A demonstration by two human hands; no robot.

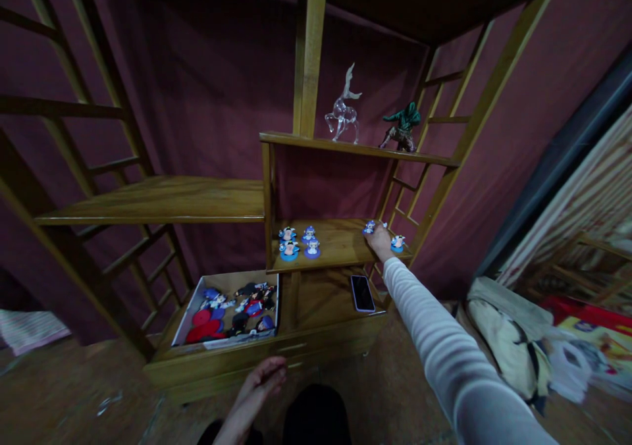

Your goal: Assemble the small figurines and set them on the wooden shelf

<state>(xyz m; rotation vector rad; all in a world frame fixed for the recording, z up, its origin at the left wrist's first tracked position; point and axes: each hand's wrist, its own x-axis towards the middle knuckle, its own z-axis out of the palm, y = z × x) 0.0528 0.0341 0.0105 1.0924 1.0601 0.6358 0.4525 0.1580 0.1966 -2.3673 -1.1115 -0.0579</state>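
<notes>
My right hand (380, 241) reaches out to the right end of a low wooden shelf (340, 247), fingers closed round a small blue figurine (370, 226). A second small figurine (397, 241) stands just right of that hand. Several more blue-based figurines (299, 242) are grouped at the shelf's left end. My left hand (264, 379) hangs low in front of the cabinet base, fingers loosely curled with nothing visible in them. An open cardboard box (195, 300) of mixed small figures sits on the bottom ledge at the left.
A phone (362, 293) lies on the bottom ledge under the shelf. A clear glass deer (342, 110) and a green-cloaked figure (402, 127) stand on the upper shelf. A wide bare shelf (162, 199) extends left. Bags and cloth (513, 336) lie on the floor right.
</notes>
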